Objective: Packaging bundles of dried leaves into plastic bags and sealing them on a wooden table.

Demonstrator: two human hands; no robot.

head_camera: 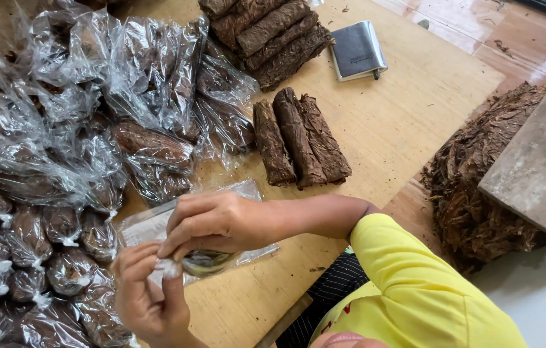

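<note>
Both hands close on one clear plastic bag (205, 261) just above the wooden board (389, 116): left hand (147, 293) pinching its twisted neck, right hand (218, 222) clasping its body; probably light, crinkly and slippery, best gripped at the neck.

Glossy crinkled plastic bags (92, 84), rough matt brown leaf rolls (299, 138), smooth wooden board (402, 109).

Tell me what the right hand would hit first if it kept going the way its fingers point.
The right hand points left and slightly down. Beyond the clear bag mouth it pinches with the left hand, it would probably meet the tied bags of tobacco; depth is uncertain.
</note>
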